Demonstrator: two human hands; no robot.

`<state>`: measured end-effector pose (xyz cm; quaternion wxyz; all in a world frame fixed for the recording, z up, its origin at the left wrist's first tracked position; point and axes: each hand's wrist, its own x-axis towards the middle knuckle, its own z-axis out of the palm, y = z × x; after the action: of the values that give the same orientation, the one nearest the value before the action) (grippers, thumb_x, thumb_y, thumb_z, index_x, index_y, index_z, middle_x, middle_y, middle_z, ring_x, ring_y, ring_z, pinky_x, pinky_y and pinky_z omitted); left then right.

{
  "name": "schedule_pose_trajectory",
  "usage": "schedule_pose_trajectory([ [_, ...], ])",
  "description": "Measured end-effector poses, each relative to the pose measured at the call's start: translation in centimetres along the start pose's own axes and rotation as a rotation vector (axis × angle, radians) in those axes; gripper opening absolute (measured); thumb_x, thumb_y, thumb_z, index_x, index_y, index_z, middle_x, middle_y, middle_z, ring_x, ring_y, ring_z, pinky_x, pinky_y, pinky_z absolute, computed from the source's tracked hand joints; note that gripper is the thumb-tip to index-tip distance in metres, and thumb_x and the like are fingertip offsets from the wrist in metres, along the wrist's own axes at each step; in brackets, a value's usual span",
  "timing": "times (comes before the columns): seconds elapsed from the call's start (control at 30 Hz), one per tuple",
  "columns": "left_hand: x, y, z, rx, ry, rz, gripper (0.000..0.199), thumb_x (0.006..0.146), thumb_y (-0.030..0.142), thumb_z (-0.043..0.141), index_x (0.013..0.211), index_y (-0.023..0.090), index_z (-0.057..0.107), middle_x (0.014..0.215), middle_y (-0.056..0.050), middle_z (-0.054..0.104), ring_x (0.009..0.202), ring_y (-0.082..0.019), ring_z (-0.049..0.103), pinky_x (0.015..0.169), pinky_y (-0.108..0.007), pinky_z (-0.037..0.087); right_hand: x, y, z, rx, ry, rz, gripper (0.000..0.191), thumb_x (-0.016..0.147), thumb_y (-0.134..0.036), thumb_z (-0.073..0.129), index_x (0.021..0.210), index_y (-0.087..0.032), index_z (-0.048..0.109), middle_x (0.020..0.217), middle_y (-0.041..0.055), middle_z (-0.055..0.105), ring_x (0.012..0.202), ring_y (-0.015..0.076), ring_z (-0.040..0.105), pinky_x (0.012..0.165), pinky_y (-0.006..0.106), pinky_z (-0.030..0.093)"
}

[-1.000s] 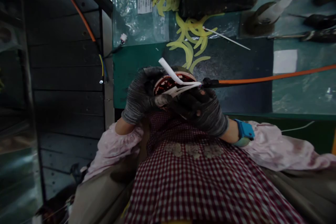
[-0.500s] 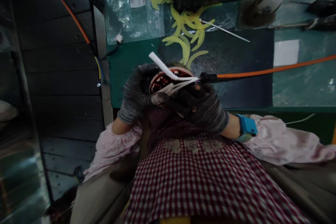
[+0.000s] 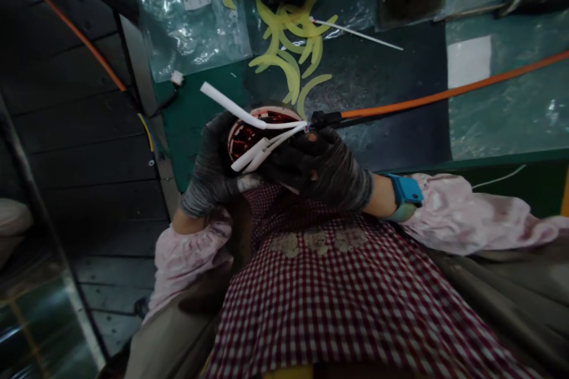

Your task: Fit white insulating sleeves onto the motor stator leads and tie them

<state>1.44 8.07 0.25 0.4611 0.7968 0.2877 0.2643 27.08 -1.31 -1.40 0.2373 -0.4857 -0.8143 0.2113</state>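
Observation:
A round part with a pale rim and copper-red windings [image 3: 243,137] is held between my two gloved hands near the table's front edge. My left hand [image 3: 214,169] wraps its left side, the thumb along the lower front. At its right side my right hand [image 3: 317,166] is closed on it, dark fingers bent over the rim. White sleeved leads [image 3: 233,105] lie across the part, their loose ends to the left. They meet at the black end of an orange cable [image 3: 400,105], just above my right fingers.
Yellow curved strips [image 3: 287,68] and a white cable tie [image 3: 360,34] lie behind the part. A clear plastic bag [image 3: 195,35] is at the back left, with a small white connector [image 3: 176,77] below it. Dark-handled tools [image 3: 528,3] lie at the back right.
The view has shifted, so the table and hands appear farther left. My left thumb has moved down off the shorter white sleeves, which now show more fully. Both hands still hold the part.

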Motion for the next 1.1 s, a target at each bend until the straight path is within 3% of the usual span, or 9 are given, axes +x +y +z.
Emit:
schedule_pose_trajectory([
  [0.13, 0.1, -0.4, -0.3, -0.057, -0.024, 0.032, 0.105, 0.090, 0.058, 0.100, 0.175, 0.037, 0.041, 0.181, -0.008, 0.053, 0.167, -0.044, 0.051, 0.132, -0.068, 0.057, 0.0, -0.6, -0.6, -0.021, -0.055, -0.037, 0.038, 0.119, -0.021, 0.058, 0.145, -0.038, 0.080, 0.159, -0.0057, 0.076, 0.156, 0.0253, 0.064, 0.136, 0.055, 0.051],
  [0.27, -0.3, -0.9, -0.3, -0.056, 0.019, 0.005, 0.109, 0.084, 0.060, 0.104, 0.174, 0.040, 0.045, 0.180, -0.009, 0.054, 0.168, -0.048, 0.049, 0.133, -0.073, 0.053, 0.0, -1.4, -1.2, -0.071, -0.112, 0.032, 0.038, 0.117, -0.022, 0.062, 0.143, -0.040, 0.082, 0.153, -0.0016, 0.080, 0.158, 0.0270, 0.062, 0.138, 0.059, 0.050],
  [0.37, -0.7, -1.3, -0.2, -0.059, 0.032, 0.011, 0.106, 0.088, 0.062, 0.101, 0.174, 0.040, 0.044, 0.179, -0.010, 0.054, 0.167, -0.050, 0.050, 0.130, -0.076, 0.053, 0.0, -1.5, -1.3, -0.070, -0.088, 0.020, 0.037, 0.118, -0.024, 0.057, 0.138, -0.037, 0.085, 0.146, 0.0012, 0.084, 0.154, 0.0276, 0.065, 0.135, 0.059, 0.051],
  [0.5, -0.6, -1.2, -0.2, -0.021, 0.029, 0.024, 0.113, 0.082, 0.066, 0.103, 0.174, 0.040, 0.043, 0.179, -0.007, 0.055, 0.167, -0.047, 0.052, 0.133, -0.069, 0.055, -0.3, -1.0, -0.9, -0.022, -0.102, 0.020, 0.037, 0.120, -0.025, 0.053, 0.137, -0.035, 0.084, 0.145, -0.0003, 0.084, 0.155, 0.0255, 0.063, 0.135, 0.058, 0.049],
  [0.7, 0.0, 0.4, 0.1, 0.026, -0.005, 0.012, 0.100, 0.100, 0.069, 0.087, 0.176, 0.030, 0.034, 0.178, -0.014, 0.054, 0.168, -0.048, 0.048, 0.119, -0.077, 0.054, -0.4, -0.7, -0.5, -0.021, -0.054, 0.016, 0.037, 0.122, -0.027, 0.053, 0.143, -0.035, 0.082, 0.146, 0.0012, 0.083, 0.157, 0.0260, 0.063, 0.135, 0.058, 0.049],
  [0.8, -0.1, 0.2, 0.2, -0.014, 0.014, 0.009, 0.100, 0.095, 0.065, 0.094, 0.175, 0.037, 0.039, 0.177, -0.010, 0.055, 0.170, -0.048, 0.045, 0.122, -0.076, 0.057, 0.0, -1.2, -1.0, -0.021, -0.085, 0.059, 0.034, 0.120, -0.027, 0.059, 0.141, -0.039, 0.083, 0.145, 0.0006, 0.084, 0.158, 0.0273, 0.064, 0.135, 0.061, 0.050],
  [0.93, -0.4, -0.5, 0.0, -0.069, 0.017, 0.015, 0.112, 0.082, 0.060, 0.106, 0.174, 0.043, 0.043, 0.177, -0.004, 0.057, 0.167, -0.043, 0.052, 0.136, -0.065, 0.055, 0.1, -1.6, -1.1, -0.034, -0.115, 0.088, 0.034, 0.121, -0.031, 0.058, 0.142, -0.041, 0.083, 0.158, -0.0003, 0.077, 0.160, 0.0285, 0.063, 0.136, 0.064, 0.049],
  [1.0, -0.5, -0.7, 0.2, -0.063, 0.034, 0.003, 0.111, 0.083, 0.060, 0.105, 0.174, 0.041, 0.044, 0.177, -0.005, 0.055, 0.168, -0.045, 0.051, 0.136, -0.069, 0.052, -0.2, -1.6, -0.6, -0.038, -0.091, 0.098, 0.035, 0.121, -0.033, 0.058, 0.146, -0.041, 0.081, 0.160, -0.0007, 0.075, 0.161, 0.0284, 0.061, 0.138, 0.064, 0.047],
  [1.1, -0.4, -0.8, 0.8, -0.074, 0.028, 0.000, 0.102, 0.093, 0.063, 0.096, 0.175, 0.039, 0.040, 0.179, -0.009, 0.050, 0.175, -0.051, 0.035, 0.126, -0.079, 0.053, -0.6, -1.5, 0.4, -0.042, -0.036, 0.107, 0.037, 0.120, -0.035, 0.057, 0.150, -0.040, 0.078, 0.158, -0.0004, 0.077, 0.162, 0.0273, 0.061, 0.139, 0.061, 0.045],
])
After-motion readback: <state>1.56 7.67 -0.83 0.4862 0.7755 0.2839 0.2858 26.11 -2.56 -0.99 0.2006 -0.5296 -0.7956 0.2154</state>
